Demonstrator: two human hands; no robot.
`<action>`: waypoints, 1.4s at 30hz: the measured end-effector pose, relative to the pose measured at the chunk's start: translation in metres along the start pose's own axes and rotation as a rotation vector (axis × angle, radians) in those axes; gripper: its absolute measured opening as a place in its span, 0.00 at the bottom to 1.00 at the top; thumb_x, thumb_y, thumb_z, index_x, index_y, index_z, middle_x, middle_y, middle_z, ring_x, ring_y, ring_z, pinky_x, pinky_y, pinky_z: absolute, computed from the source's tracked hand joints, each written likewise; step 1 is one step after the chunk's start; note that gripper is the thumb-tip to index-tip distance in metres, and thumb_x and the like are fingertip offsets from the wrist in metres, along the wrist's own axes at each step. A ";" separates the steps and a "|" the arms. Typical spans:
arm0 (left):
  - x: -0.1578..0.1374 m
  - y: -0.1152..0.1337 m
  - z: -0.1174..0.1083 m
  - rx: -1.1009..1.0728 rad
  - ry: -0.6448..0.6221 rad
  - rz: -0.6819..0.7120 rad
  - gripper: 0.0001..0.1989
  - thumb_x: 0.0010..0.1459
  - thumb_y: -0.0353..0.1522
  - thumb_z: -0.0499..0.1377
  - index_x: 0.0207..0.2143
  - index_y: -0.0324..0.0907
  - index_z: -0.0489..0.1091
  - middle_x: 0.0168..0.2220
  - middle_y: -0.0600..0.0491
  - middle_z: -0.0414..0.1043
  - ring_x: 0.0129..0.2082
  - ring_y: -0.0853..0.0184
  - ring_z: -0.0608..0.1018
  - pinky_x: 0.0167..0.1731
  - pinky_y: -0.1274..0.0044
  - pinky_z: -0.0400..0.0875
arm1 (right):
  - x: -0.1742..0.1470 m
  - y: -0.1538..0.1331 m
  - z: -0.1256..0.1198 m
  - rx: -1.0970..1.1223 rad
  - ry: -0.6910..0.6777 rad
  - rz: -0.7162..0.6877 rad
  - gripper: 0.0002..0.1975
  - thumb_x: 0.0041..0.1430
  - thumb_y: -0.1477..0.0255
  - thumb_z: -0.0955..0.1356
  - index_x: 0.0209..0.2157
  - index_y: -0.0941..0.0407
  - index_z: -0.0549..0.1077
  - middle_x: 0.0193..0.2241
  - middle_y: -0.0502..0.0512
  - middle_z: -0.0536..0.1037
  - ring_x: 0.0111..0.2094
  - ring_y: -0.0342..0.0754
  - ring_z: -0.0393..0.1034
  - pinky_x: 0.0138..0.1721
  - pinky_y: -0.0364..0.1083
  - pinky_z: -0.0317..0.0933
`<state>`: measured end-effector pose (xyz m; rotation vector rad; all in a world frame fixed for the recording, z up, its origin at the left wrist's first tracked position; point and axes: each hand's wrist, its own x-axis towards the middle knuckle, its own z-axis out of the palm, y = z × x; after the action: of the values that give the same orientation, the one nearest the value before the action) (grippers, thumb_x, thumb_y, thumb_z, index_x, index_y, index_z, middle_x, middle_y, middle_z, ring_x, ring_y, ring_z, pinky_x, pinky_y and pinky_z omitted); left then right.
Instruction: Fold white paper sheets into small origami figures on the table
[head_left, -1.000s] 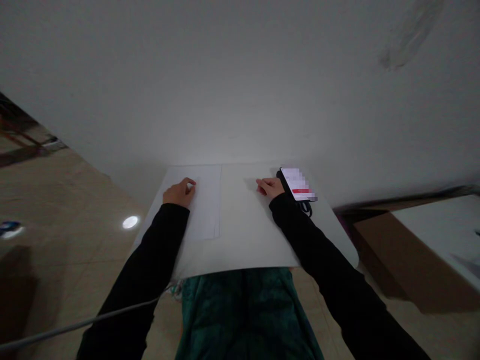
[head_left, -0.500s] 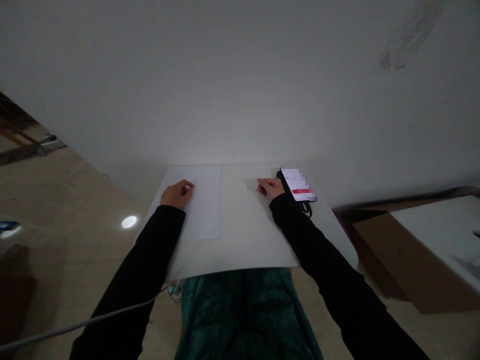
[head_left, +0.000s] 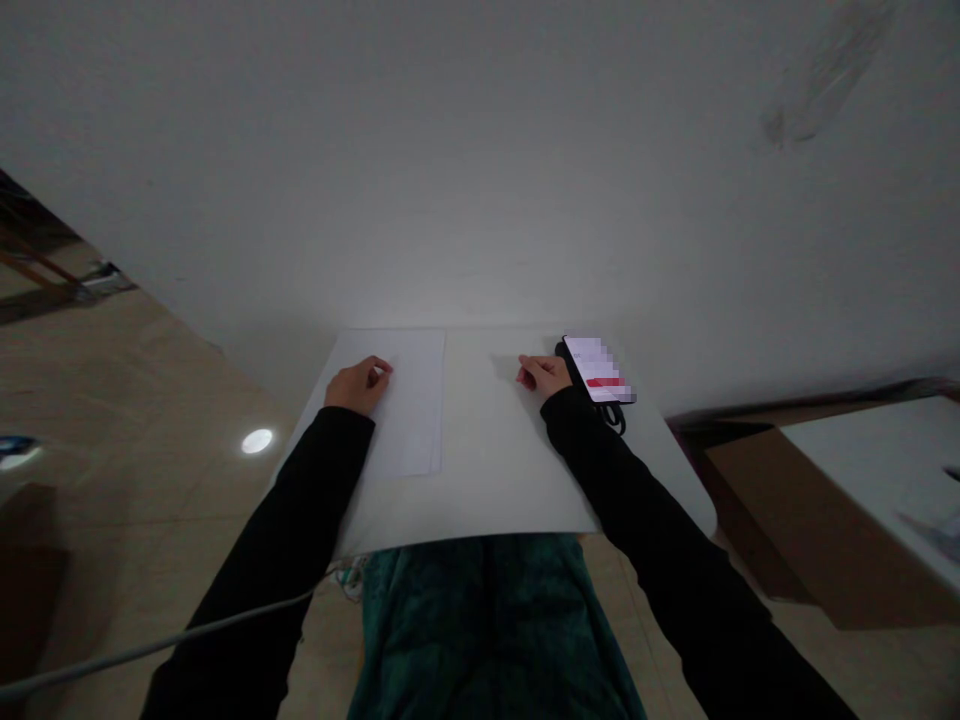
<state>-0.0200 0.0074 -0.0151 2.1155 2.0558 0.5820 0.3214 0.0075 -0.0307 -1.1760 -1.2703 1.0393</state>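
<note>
My left hand (head_left: 358, 385) rests over the left part of a white sheet of paper (head_left: 412, 420). Its fingers are curled in with the thumb near the index finger, and nothing shows in them. The paper seems to be more than one sheet, as a second edge shows at its lower right corner. To the right, my right hand (head_left: 546, 373) is closed, thumb and fingertips together, above the white table (head_left: 480, 500); no object is visible in it. Just beyond that wrist lies a phone (head_left: 596, 368) with its screen lit, on top of something black with a looped black cord (head_left: 613, 417).
A plain wall (head_left: 480, 200) rises behind the table. At the right stands a brown box (head_left: 817, 530) with a white top. A grey cable (head_left: 165, 640) crosses at lower left, in front of my left sleeve. Green cloth (head_left: 487, 630) covers my lap.
</note>
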 end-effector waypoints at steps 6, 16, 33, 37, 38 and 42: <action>-0.003 0.005 -0.003 0.015 -0.004 -0.009 0.11 0.54 0.37 0.54 0.39 0.47 0.70 0.27 0.56 0.71 0.28 0.68 0.72 0.27 0.78 0.59 | 0.000 -0.001 0.000 -0.014 -0.021 -0.006 0.20 0.49 0.57 0.67 0.13 0.56 0.70 0.11 0.49 0.66 0.15 0.40 0.57 0.19 0.43 0.51; -0.003 0.004 -0.001 0.009 0.024 -0.005 0.11 0.54 0.36 0.54 0.38 0.47 0.71 0.26 0.55 0.71 0.27 0.68 0.72 0.26 0.78 0.59 | -0.001 0.000 0.000 -0.036 -0.014 0.008 0.20 0.49 0.57 0.67 0.14 0.56 0.70 0.11 0.49 0.66 0.15 0.40 0.57 0.19 0.43 0.52; -0.004 0.003 0.001 0.019 0.026 0.006 0.10 0.55 0.37 0.54 0.39 0.47 0.70 0.26 0.57 0.70 0.26 0.69 0.71 0.27 0.78 0.59 | 0.002 0.005 -0.001 -0.041 -0.035 0.003 0.20 0.50 0.57 0.67 0.14 0.56 0.70 0.11 0.50 0.66 0.15 0.41 0.57 0.19 0.44 0.51; -0.005 0.003 0.001 -0.011 0.000 0.033 0.12 0.55 0.37 0.54 0.40 0.45 0.70 0.26 0.56 0.69 0.25 0.69 0.70 0.27 0.78 0.61 | 0.001 0.003 -0.001 -0.040 -0.040 0.001 0.20 0.50 0.57 0.67 0.13 0.56 0.70 0.11 0.49 0.66 0.15 0.41 0.57 0.19 0.44 0.51; -0.005 0.002 0.000 -0.032 -0.013 0.071 0.13 0.55 0.37 0.54 0.41 0.44 0.71 0.28 0.55 0.69 0.25 0.70 0.70 0.29 0.77 0.63 | 0.001 0.003 -0.001 -0.034 -0.038 -0.002 0.20 0.50 0.57 0.67 0.13 0.56 0.70 0.11 0.49 0.66 0.15 0.41 0.57 0.19 0.44 0.51; -0.016 -0.004 -0.011 -0.193 -0.081 0.253 0.17 0.51 0.41 0.58 0.40 0.41 0.72 0.46 0.47 0.68 0.35 0.67 0.73 0.35 0.76 0.69 | 0.001 0.001 -0.001 -0.045 -0.041 -0.013 0.20 0.48 0.57 0.68 0.13 0.56 0.70 0.11 0.48 0.65 0.15 0.41 0.57 0.19 0.44 0.51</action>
<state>-0.0271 -0.0095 -0.0092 2.2560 1.6302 0.6842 0.3226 0.0085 -0.0318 -1.1839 -1.3375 1.0346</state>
